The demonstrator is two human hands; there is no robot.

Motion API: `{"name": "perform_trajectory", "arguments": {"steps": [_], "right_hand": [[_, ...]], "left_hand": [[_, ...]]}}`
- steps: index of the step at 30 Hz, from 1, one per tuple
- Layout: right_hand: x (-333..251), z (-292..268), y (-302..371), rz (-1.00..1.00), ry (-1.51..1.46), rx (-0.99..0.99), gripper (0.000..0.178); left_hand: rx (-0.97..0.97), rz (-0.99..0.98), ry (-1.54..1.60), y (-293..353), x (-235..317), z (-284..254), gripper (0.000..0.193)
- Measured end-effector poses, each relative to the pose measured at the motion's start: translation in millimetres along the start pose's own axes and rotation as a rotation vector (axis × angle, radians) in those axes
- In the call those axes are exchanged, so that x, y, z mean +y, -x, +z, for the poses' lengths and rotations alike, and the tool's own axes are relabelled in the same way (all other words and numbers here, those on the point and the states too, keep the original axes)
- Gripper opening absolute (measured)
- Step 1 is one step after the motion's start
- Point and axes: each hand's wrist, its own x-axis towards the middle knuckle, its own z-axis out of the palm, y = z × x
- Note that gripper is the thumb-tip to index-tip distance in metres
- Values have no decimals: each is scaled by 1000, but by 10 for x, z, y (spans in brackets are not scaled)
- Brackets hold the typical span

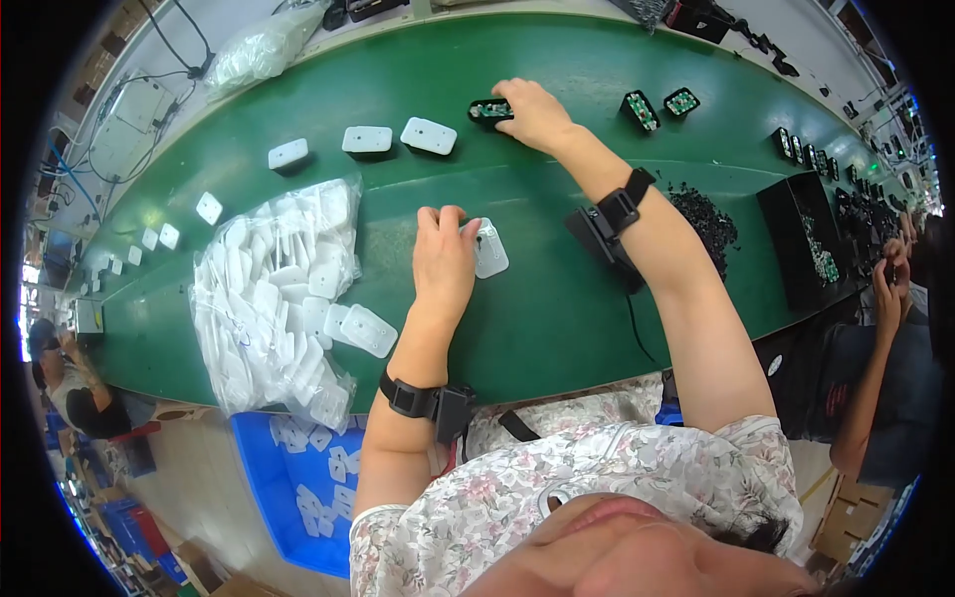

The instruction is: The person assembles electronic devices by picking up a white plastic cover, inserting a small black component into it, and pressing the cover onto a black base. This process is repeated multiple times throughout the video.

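My right hand (537, 116) reaches to the far side of the green bench, its thumb and fingers closed around a small black housing (487, 111) with a green circuit board inside. Nearer to me, my left hand (444, 251) has its fingers bent and pressed together at the upper left edge of a white plastic cover (492, 252) lying on the bench. What its fingertips grip is partly hidden. Two more black housings with circuit boards (641, 112) stand open to the right. White-covered units (429, 136) stand in a line to the left.
A clear bag of white covers (274, 298) lies left of my left forearm, loose covers (368, 330) beside it. Small black parts (704, 227) are heaped at right, near a black box (802, 239). A blue bin (261, 478) stands below the bench edge. Co-workers sit on both sides.
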Motion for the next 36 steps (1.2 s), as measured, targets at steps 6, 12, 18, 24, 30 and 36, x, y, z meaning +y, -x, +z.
{"name": "perform_trajectory", "arguments": {"steps": [6, 12, 18, 24, 30, 36], "right_hand": [[-309, -417, 778, 138, -563, -46, 27], [-385, -338, 1659, 56, -346, -145, 23], [-478, -417, 2072, -223, -36, 60, 43], [-427, -356, 2132, -368, -122, -96, 51], [-481, -370, 1870, -291, -211, -19, 37], [-594, -138, 1589, -363, -106, 115, 34]], "left_hand": [[-40, 127, -285, 91, 136, -125, 60], [-29, 201, -361, 103, 27, -28, 62], [-2, 195, -371, 228, -78, -52, 66], [36, 326, -185, 142, -184, -7, 56], [-75, 419, 36, 280, -231, -69, 55], [-54, 340, 248, 335, -224, -168, 54]]}}
